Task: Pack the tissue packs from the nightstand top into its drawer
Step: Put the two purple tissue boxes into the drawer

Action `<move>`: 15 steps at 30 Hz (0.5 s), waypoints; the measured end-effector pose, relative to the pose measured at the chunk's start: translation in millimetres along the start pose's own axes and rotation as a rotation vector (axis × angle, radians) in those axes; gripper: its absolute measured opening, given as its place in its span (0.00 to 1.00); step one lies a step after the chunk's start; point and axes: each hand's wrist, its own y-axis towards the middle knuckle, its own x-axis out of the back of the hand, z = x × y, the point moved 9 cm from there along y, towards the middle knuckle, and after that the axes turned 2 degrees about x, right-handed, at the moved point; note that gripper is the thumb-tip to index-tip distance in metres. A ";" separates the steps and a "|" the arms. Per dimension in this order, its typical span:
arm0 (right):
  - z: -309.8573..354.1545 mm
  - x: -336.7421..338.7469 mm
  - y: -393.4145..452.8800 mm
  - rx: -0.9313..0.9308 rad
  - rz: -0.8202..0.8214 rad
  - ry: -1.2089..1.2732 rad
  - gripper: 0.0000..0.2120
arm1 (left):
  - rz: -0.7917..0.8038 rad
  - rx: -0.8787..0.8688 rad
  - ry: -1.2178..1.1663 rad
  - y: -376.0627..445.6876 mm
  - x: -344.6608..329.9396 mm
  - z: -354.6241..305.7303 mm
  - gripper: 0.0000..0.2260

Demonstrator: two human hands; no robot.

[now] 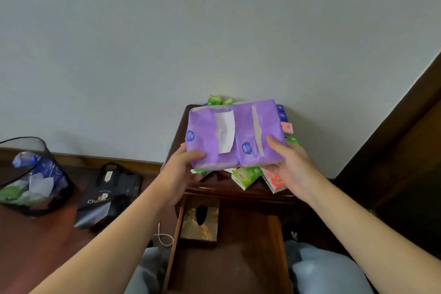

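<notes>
2 purple tissue packs (235,133) side by side, held up over nightstand top (214,186); left one w/ white tissue sticking out. Small green (244,176), pink (274,182), blue (281,112) packs piled beneath on top. Drawer (238,246) pulled open below.

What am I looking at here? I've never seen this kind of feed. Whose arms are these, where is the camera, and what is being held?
There is no machine: these are a person's bare arms, filmed by one wide-angle camera on their head, looking forward and down. The left hand and the right hand together hold two purple packs side by side above the nightstand; one shows a white tissue at its opening. Under them, small green, pink and blue packs lie on the nightstand top. Below, the drawer is open, with a tissue box at its back left. On the floor to the left stand a bin and a black bag.
</notes>
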 end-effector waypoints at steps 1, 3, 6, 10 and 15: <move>-16.2 -0.7 -17.2 -0.042 0.042 0.003 0.17 | 0.021 0.041 -0.036 -13.2 4.1 17.9 0.24; -54.4 -0.2 -49.9 -0.155 0.109 -0.050 0.20 | 0.015 0.166 -0.082 -39.4 14.9 59.8 0.29; -114.0 4.4 -90.2 -0.346 0.197 -0.132 0.26 | -0.010 0.337 -0.025 -73.3 28.8 118.5 0.32; -177.4 22.6 -120.7 -0.563 0.229 -0.177 0.25 | -0.154 0.445 0.007 -95.8 52.1 177.1 0.24; -242.0 57.7 -125.3 -0.774 0.096 -0.262 0.14 | -0.433 0.518 0.000 -101.9 83.5 214.5 0.15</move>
